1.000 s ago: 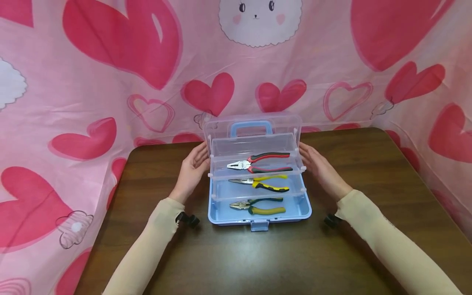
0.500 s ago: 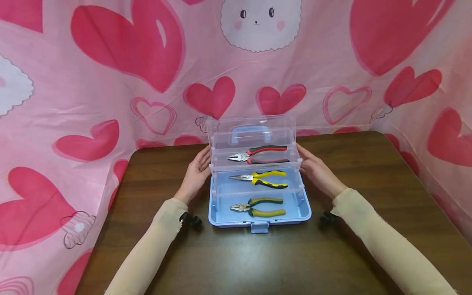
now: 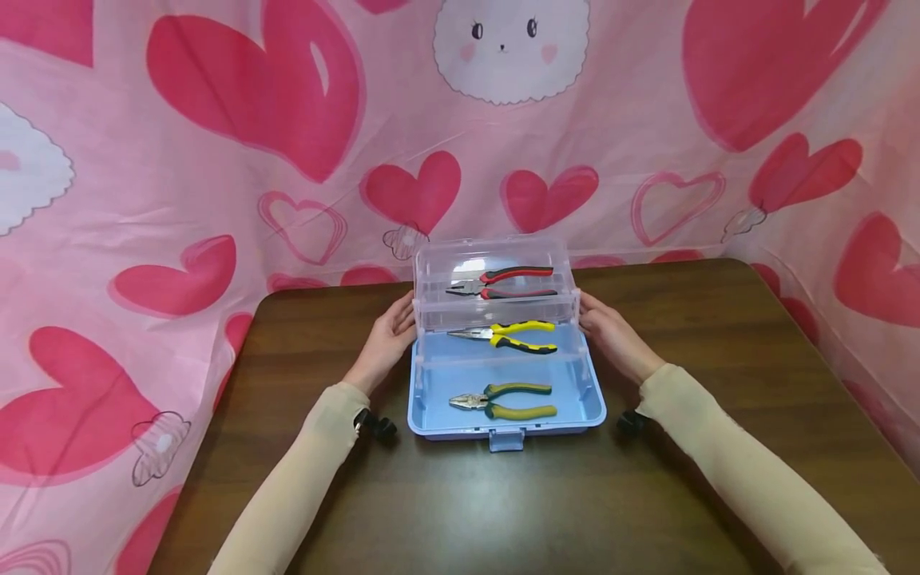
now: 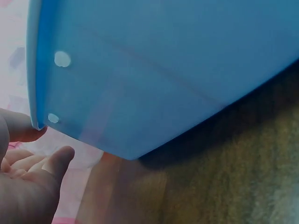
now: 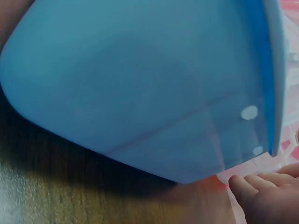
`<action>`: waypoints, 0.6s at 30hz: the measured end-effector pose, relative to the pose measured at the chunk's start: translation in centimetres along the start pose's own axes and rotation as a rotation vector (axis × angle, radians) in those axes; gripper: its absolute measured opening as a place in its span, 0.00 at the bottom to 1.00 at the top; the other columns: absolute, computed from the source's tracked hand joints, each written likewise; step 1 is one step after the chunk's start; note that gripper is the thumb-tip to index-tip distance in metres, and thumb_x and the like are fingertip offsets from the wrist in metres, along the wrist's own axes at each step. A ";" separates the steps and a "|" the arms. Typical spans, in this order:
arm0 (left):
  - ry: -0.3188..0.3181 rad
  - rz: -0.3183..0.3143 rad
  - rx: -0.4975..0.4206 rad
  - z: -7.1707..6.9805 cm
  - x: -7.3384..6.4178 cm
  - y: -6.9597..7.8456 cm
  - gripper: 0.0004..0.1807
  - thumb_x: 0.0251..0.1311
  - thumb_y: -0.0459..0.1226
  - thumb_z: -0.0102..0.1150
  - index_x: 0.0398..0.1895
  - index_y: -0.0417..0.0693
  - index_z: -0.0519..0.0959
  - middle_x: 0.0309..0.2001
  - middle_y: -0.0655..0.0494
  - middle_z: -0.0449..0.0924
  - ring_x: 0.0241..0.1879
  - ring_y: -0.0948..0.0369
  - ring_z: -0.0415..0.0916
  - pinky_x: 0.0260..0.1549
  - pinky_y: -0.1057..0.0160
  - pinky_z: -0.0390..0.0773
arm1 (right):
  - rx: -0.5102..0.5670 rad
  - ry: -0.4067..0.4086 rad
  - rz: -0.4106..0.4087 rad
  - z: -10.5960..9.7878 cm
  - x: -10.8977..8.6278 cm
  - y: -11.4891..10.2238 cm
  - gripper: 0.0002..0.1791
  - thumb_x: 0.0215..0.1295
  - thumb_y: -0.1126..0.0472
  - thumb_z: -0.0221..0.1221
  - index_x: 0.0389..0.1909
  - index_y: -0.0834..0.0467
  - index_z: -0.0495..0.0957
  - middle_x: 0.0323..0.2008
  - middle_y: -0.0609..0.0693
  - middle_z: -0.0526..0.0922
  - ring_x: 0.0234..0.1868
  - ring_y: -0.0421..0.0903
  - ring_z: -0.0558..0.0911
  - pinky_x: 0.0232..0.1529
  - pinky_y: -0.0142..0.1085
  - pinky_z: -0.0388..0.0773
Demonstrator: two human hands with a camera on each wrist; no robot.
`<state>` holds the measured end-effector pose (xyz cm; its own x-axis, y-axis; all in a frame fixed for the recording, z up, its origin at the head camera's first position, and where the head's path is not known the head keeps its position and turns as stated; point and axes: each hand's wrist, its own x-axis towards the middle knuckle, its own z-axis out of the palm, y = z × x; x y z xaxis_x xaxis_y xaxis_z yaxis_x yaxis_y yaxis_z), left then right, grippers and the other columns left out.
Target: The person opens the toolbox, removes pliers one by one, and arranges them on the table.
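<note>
A light-blue toolbox (image 3: pixel 438 415) stands unfolded on the table, its clear lid (image 3: pixel 496 247) tipped back. In the clear upper tray lie red-and-black combination pliers (image 3: pixel 517 273). Yellow-and-black long-nose pliers (image 3: pixel 528 327) lie in the tray below, and olive-green combination pliers (image 3: pixel 523 413) on the box's blue floor. My left hand (image 3: pixel 388 339) is at the box's rear left side, a fingertip right at the rim corner in the left wrist view. At the rear right side is my right hand (image 3: pixel 614 335), fingers extended past the back corner in the right wrist view.
The toolbox sits on a dark brown wooden table (image 3: pixel 460 511). Close behind it hangs a pink heart-patterned cloth (image 3: pixel 489 136), which also runs along both sides. A blue latch (image 3: pixel 506 440) sticks out at the box's front.
The clear trays have swung backward and spread apart, uncovering the yellow and green pliers. The lid has tipped further back. Both hands have stayed at the box's sides.
</note>
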<state>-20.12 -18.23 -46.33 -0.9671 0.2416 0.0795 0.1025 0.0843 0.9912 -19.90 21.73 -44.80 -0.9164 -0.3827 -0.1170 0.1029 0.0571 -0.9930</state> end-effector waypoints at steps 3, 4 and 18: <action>-0.003 -0.014 0.019 -0.1 0.1 0.0 0.36 0.75 0.27 0.53 0.83 0.40 0.53 0.80 0.41 0.58 0.78 0.48 0.61 0.70 0.56 0.67 | -0.006 0.013 0.009 -0.1 0.3 0.0 0.35 0.81 0.61 0.39 0.85 0.52 0.45 0.84 0.50 0.49 0.83 0.54 0.50 0.82 0.56 0.44; -0.005 -0.017 0.026 -0.1 0.2 0.0 0.36 0.76 0.28 0.53 0.83 0.40 0.53 0.80 0.41 0.58 0.77 0.48 0.61 0.70 0.56 0.67 | -0.004 0.017 0.017 -0.1 0.4 0.1 0.35 0.81 0.60 0.40 0.85 0.52 0.45 0.84 0.49 0.49 0.83 0.53 0.50 0.82 0.56 0.44; -0.002 -0.069 0.024 0.1 0.4 -0.6 0.34 0.78 0.35 0.53 0.83 0.41 0.54 0.80 0.45 0.59 0.78 0.50 0.61 0.73 0.53 0.66 | 0.113 0.007 0.070 -0.4 0.6 0.7 0.33 0.86 0.52 0.36 0.85 0.51 0.42 0.84 0.51 0.47 0.83 0.56 0.50 0.82 0.56 0.45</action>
<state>-20.51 -18.06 -46.87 -0.9715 0.2367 0.0111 0.0416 0.1242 0.9914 -20.50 21.90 -45.51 -0.9083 -0.3745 -0.1861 0.2089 -0.0207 -0.9777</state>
